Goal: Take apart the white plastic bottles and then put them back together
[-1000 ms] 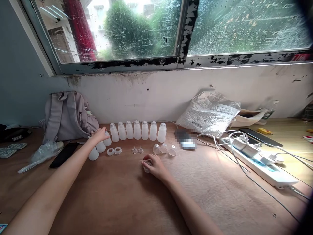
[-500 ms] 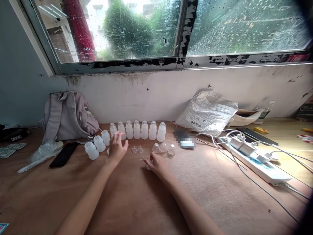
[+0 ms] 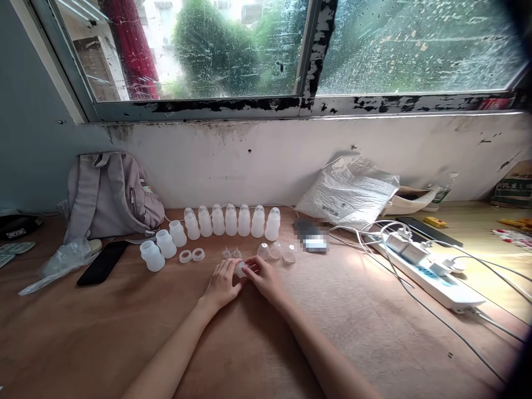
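Note:
My left hand (image 3: 223, 284) has its fingers wrapped round a white screw ring (image 3: 240, 270) just above the table. Against it, my right hand (image 3: 266, 279) pinches a clear bottle nipple, mostly hidden by the fingers. Beyond the hands lie two clear nipples (image 3: 231, 254). Two more white rings (image 3: 192, 255) rest to the left, and three clear domed caps (image 3: 275, 253) to the right. Three open frosted baby bottles (image 3: 166, 245) stand at the left. A row of several capped bottles (image 3: 231, 220) stands behind.
A grey backpack (image 3: 112, 194), a black phone (image 3: 103, 263) and a plastic bag (image 3: 68, 260) are at the left. To the right lie a silver padded mailer (image 3: 353, 191), a white power strip (image 3: 432, 274) and loose cables. A wall and window stand behind the table.
My left hand has come back from the rings at the left, carrying one to my right hand in the middle. My right hand has barely moved. The other two rings are now uncovered.

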Motion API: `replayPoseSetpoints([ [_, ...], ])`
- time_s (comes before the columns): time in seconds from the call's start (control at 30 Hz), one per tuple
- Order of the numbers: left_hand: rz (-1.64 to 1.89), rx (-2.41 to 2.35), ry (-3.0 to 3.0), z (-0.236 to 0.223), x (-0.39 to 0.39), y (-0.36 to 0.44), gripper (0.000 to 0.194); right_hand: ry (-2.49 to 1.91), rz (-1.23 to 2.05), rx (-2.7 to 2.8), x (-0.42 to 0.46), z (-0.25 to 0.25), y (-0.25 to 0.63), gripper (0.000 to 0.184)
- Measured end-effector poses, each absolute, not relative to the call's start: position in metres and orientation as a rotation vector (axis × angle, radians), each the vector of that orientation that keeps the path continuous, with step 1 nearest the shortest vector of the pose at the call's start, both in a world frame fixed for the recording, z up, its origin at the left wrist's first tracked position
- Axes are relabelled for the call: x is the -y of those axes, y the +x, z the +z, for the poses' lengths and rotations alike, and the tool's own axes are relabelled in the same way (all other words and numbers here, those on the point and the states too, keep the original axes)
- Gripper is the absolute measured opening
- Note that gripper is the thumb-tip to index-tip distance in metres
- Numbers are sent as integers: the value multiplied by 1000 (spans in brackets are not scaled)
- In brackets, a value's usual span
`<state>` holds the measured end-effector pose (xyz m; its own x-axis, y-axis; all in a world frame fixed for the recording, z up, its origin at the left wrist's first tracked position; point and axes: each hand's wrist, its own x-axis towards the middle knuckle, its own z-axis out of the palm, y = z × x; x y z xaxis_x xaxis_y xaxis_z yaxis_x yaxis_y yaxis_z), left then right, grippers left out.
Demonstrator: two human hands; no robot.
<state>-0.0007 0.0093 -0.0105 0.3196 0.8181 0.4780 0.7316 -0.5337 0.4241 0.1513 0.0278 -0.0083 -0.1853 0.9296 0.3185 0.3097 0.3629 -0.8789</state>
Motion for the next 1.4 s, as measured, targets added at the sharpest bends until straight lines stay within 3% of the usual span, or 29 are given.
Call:
replayPoseSetpoints([
  [0.17, 1022, -1465, 2440, -13, -12, -5, 39, -1046, 957, 1716, -24, -10, 148, 17],
  [0.63, 975, -1379, 2489, -12, -11, -4, 40, -1170, 722, 1747, -31, -16, 144, 5],
  [1.03, 964, -1358, 2484, -8, -10, -6, 40, -1127, 755, 1815, -28, -14, 145, 14],
  [1.4, 932, -1407, 2479, -7, -14, -17, 40, -1079, 504, 2016, -20, -11, 146, 22],
])
